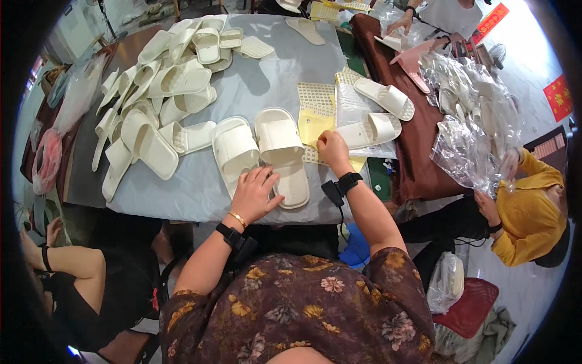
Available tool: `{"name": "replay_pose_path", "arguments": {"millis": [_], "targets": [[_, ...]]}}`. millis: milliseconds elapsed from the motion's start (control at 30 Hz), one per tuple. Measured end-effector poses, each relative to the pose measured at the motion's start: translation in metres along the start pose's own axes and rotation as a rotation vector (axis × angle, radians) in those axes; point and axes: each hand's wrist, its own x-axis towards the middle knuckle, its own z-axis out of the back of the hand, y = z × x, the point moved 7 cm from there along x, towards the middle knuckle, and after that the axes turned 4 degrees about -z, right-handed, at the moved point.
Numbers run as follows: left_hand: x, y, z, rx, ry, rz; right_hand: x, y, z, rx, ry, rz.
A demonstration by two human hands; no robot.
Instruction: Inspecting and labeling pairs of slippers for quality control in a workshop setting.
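Observation:
A pair of cream slide slippers lies side by side in front of me, toes toward the table's near edge: the left slipper [236, 145] and the right slipper [279, 131]. My left hand [256, 189] rests over the near part of the pair, its fingers apart. Just right of the pair, my right hand [333, 149] is closed, fingertips pinched against a yellow sticker sheet [314, 126]; whatever they may hold is too small to make out. Two more cream slippers, an upper one [383, 97] and a lower one [357, 134], lie beyond that hand on white plastic.
A large heap of cream slippers [182, 82] covers the table's left side. One insole-like piece [305, 30] lies at the back. On the right, a brown-covered table [418, 145] bears clear plastic bags [467, 133]. A person in yellow [530, 212] sits at right; others work nearby.

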Motion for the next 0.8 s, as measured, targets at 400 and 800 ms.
{"name": "replay_pose_path", "arguments": {"millis": [400,800], "targets": [[0.003,0.002,0.0,-0.03,0.012,0.009,-0.058,0.07,0.007,0.33,0.175,0.238],[0.002,0.001,0.002,-0.023,0.008,0.007,-0.073,0.096,-0.017,0.097,0.243,0.328]]}}
